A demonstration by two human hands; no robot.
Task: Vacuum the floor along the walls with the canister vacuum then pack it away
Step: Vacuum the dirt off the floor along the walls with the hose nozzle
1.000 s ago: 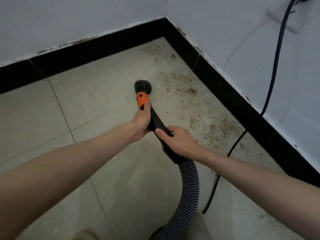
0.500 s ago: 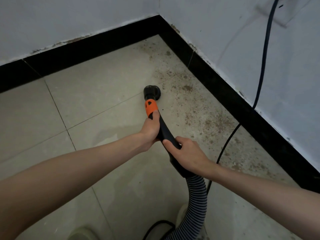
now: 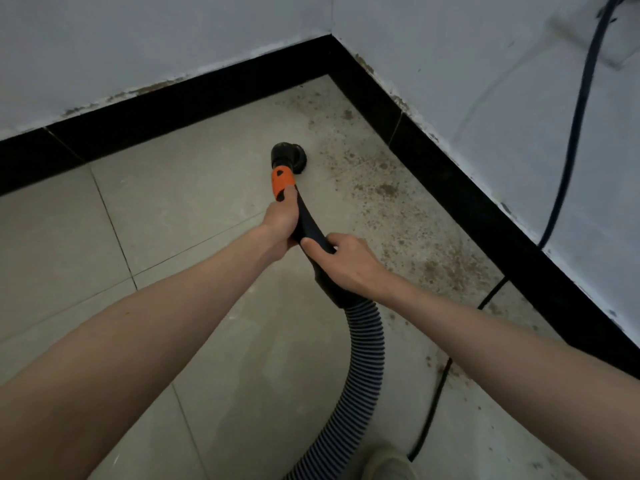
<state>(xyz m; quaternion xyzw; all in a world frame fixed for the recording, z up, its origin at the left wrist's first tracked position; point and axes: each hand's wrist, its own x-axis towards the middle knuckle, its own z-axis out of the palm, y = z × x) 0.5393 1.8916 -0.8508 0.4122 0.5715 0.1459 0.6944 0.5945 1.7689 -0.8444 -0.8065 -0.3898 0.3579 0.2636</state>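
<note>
A black vacuum handle [image 3: 311, 230] with an orange collar [image 3: 282, 180] ends in a round black brush nozzle [image 3: 288, 154] that sits on the tiled floor near a room corner. My left hand [image 3: 280, 223] grips the handle just below the orange collar. Lower down, my right hand [image 3: 341, 261] grips the handle above the ribbed grey hose [image 3: 360, 386], which curves down to the bottom edge. Brown dirt specks [image 3: 384, 192] cover the floor right of the nozzle, along the right wall. The canister itself is out of view.
Black skirting [image 3: 194, 98] runs along both white walls and meets in the corner [image 3: 330, 53]. A dark power cable [image 3: 571, 140] hangs down the right wall and trails over the floor [image 3: 436, 393]. A shoe [image 3: 391, 462] shows at the bottom edge.
The nozzle has moved over the floor between the frames, staying left of the dirt patch by the corner. Both hands keep the same hold on the handle.
</note>
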